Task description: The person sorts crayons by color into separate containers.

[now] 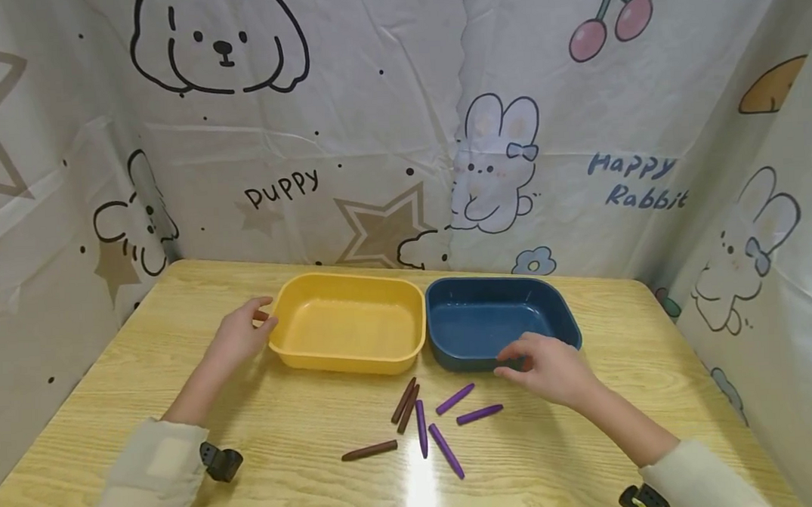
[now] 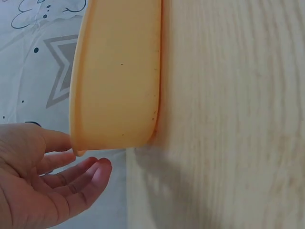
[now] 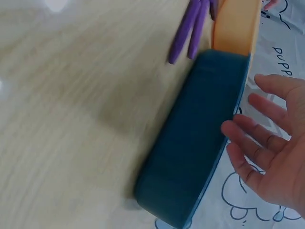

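My left hand is at the left rim of a yellow tray. In the left wrist view its fingers are loosely bent beside the corner of the tray, with nothing seen in them; whether they touch the rim I cannot tell. My right hand hovers at the front right of a dark blue tray. Its relaxed fingers are spread by the rim and hold nothing. Purple crayons and brown crayons lie on the table in front of the trays.
Both trays stand side by side on a wood-grain table, with nothing seen inside them. A printed cloth hangs behind and along the sides of the table. Dark devices are worn at both sleeves.
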A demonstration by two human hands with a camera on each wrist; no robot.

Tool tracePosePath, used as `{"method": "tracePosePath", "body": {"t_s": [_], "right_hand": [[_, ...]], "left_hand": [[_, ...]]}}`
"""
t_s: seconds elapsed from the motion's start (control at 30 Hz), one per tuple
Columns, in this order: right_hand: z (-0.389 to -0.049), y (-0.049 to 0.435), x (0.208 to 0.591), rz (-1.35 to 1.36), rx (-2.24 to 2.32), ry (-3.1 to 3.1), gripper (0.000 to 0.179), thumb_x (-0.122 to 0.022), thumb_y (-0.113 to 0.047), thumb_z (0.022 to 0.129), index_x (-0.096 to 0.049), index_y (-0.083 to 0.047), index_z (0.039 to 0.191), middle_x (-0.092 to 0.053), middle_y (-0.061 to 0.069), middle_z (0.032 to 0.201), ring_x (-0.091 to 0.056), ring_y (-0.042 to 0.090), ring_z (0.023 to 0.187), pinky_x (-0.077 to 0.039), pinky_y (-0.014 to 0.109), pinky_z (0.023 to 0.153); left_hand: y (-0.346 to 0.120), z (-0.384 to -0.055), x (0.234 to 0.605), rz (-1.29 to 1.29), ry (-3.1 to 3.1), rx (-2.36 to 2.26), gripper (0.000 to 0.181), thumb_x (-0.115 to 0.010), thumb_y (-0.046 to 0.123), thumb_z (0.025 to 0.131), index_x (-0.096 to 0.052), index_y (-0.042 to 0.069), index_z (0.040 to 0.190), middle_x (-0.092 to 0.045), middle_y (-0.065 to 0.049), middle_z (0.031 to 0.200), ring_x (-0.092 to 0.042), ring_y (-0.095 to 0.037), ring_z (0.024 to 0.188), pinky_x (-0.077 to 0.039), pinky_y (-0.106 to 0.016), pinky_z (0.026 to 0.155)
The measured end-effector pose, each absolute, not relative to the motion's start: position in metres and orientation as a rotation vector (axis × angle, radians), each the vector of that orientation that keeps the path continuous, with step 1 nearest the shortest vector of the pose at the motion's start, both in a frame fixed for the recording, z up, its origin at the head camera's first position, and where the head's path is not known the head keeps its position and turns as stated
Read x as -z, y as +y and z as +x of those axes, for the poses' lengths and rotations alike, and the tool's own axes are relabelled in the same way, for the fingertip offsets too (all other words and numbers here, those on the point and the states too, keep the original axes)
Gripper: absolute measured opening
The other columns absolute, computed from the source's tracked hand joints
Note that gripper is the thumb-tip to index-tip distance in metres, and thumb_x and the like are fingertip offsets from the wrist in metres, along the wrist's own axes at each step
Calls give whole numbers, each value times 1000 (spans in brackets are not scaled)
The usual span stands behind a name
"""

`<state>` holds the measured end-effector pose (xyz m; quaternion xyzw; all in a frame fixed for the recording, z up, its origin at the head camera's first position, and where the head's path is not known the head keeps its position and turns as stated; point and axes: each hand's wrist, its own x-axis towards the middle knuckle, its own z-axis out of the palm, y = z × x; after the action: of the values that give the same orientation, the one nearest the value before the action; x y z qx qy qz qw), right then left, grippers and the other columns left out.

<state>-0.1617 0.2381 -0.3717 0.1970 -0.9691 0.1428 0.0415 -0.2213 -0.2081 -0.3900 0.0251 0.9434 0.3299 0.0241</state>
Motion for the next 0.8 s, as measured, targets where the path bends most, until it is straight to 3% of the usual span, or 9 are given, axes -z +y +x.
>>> {"method": "tracePosePath", "body": {"t_s": [0.17,0.3,0.53,0.8], "right_hand": [[-152,234,377,728,-420,-2833,7,-74,-28,78,-72,-24,83,-59,-15,77,-54,1,69,-45,19,60],[-151,231,379,794,-437,-2881,9,-72,-28,79,-71,-24,86,-60,-15,78,-56,5,73,-46,20,63],[-156,228,391,823,-552,-3057,17,-72,-27,80,-71,-18,93,-63,-10,82,-58,11,76,-45,19,63],[-156,225,412,932,-745,-3088,15,-73,-21,79,-71,-16,93,-61,-6,82,-54,7,73,-44,19,64]], "left_hand": [[-209,-220,395,64,2891,-1107,49,-47,17,96,-36,-5,139,-53,-33,119,-63,-37,93,-54,-38,72],[-210,-218,397,26,2866,-1180,49,-48,18,96,-37,-4,139,-54,-32,118,-66,-27,80,-54,-31,65],[-209,-216,401,5,2840,-1272,48,-46,17,97,-37,-4,139,-54,-30,117,-65,-26,84,-55,-29,65],[-206,-216,408,-62,2843,-1353,45,-45,16,97,-40,-3,137,-54,-27,114,-63,-24,83,-55,-27,64]]}}
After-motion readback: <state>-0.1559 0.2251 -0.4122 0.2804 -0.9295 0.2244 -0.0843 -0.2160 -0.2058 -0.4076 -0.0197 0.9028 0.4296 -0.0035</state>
